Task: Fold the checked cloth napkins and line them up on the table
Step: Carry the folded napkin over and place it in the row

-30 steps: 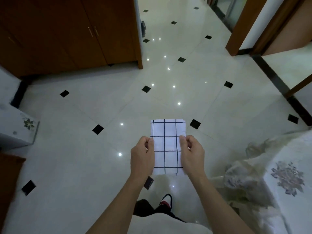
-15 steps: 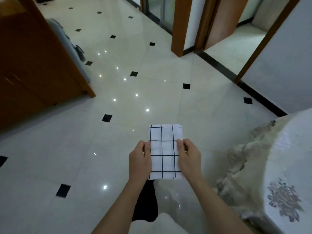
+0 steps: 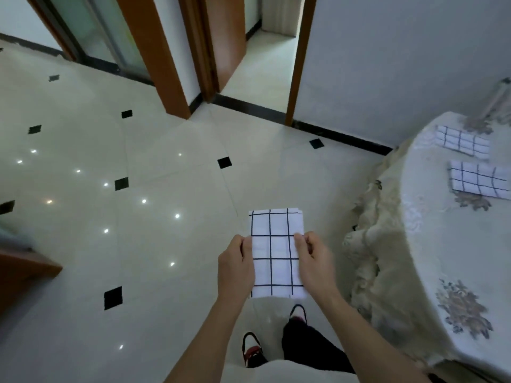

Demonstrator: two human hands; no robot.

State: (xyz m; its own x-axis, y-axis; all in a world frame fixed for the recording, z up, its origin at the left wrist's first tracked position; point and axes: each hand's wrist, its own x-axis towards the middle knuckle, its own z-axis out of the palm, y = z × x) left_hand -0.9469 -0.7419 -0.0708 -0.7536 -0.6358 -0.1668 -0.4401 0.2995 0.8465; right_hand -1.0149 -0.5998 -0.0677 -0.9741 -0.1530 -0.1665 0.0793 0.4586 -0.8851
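Note:
A folded white napkin with black checks (image 3: 276, 252) is held flat in the air above the floor, in front of my body. My left hand (image 3: 235, 265) pinches its left edge and my right hand (image 3: 313, 258) pinches its right edge, thumbs on top. Two more folded checked napkins lie side by side on the round table at the right: a far napkin (image 3: 461, 140) and a nearer napkin (image 3: 479, 179). The table (image 3: 431, 244) wears a pale flowered cloth that hangs to the floor.
Glossy cream floor tiles (image 3: 166, 189) with small black diamonds fill the left and middle. Brown door frames (image 3: 166, 56) and an open doorway stand at the back, a grey wall (image 3: 387, 64) behind the table. A brown cabinet corner (image 3: 25, 272) juts in at the left.
The view has swung to the right: the brown cabinet slid out at the left, and the table top with its two napkins came into sight. Both hands keep the same hold on the napkin.

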